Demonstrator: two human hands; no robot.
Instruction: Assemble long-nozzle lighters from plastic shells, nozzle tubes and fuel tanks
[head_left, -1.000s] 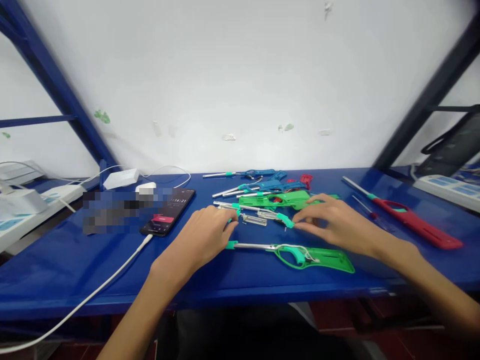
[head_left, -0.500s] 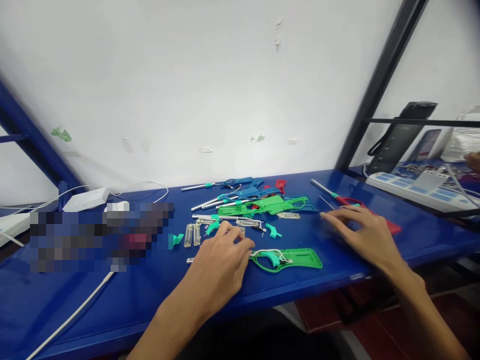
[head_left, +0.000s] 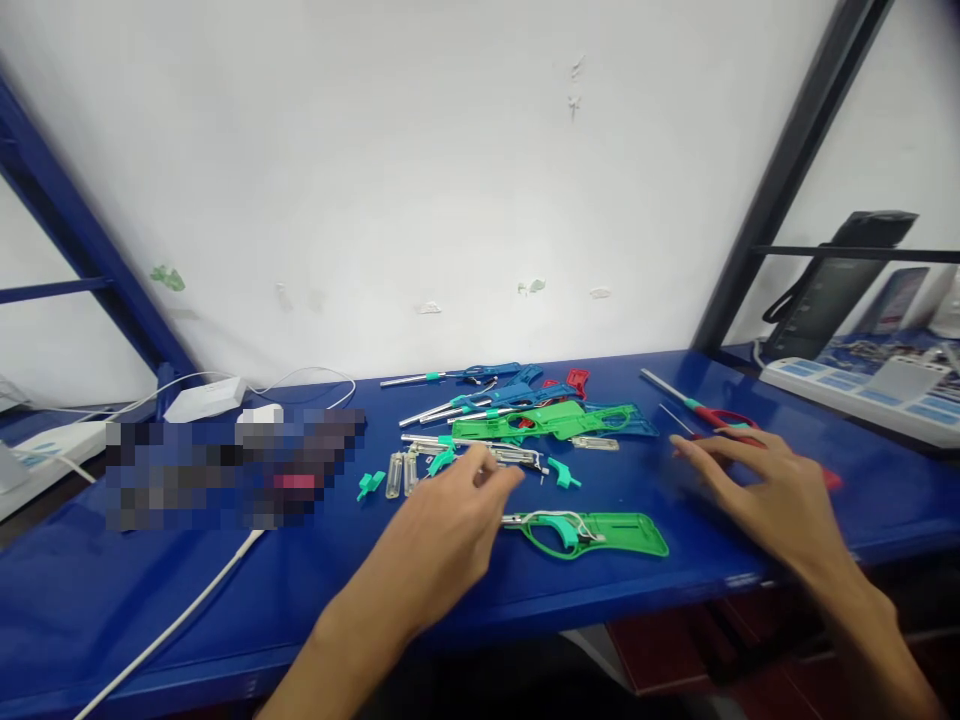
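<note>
Where lighters lie, table, seemingly tiled floor

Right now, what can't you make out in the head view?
- Head view: the green lighter shell's tube tip, hidden by the left hand; whether that hand grips it is unclear.
- Head view: part of the red lighter and the thin metal rod's near end, hidden by the blurred right hand; contact is unclear.
- Head view: details under the pixelated patch.
- Head view: the right-hand power strip's far end, cut off by the edge.
</note>
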